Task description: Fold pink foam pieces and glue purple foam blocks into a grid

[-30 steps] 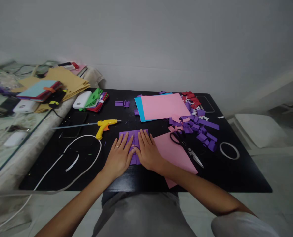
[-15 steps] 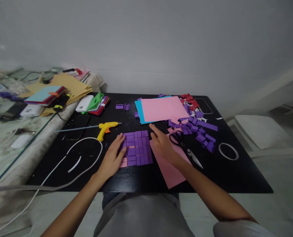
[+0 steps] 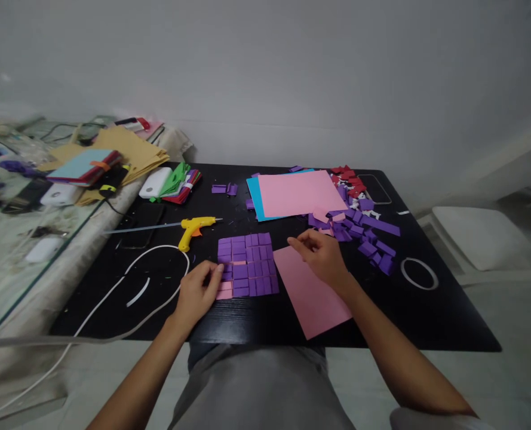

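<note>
A sheet covered with rows of purple paper pieces (image 3: pixel 258 263) lies on the black table, with pink showing at its lower left corner. My left hand (image 3: pixel 198 291) pinches the left edge of this sheet between thumb and fingers. Over the upper part of a pink sheet (image 3: pixel 312 304), my right hand (image 3: pixel 321 257) has its fingers curled and thumb close to them; anything between them is too small to make out. The scissors are hidden, apparently under my right hand. Purple paper pieces (image 3: pixel 368 246) lie beyond it to the right.
A yellow glue gun (image 3: pixel 191 232) lies left of the purple sheet, near a white cable (image 3: pixel 153 246). Pink (image 3: pixel 298 194) and blue sheets (image 3: pixel 255 196) are at the back. Red scraps (image 3: pixel 352 182) and a white ring (image 3: pixel 419 273) lie right.
My left hand has slid down and closed on the sheet's edge. My right hand has moved right and its fingers have curled in, now covering the scissors. The view has shifted slightly.
</note>
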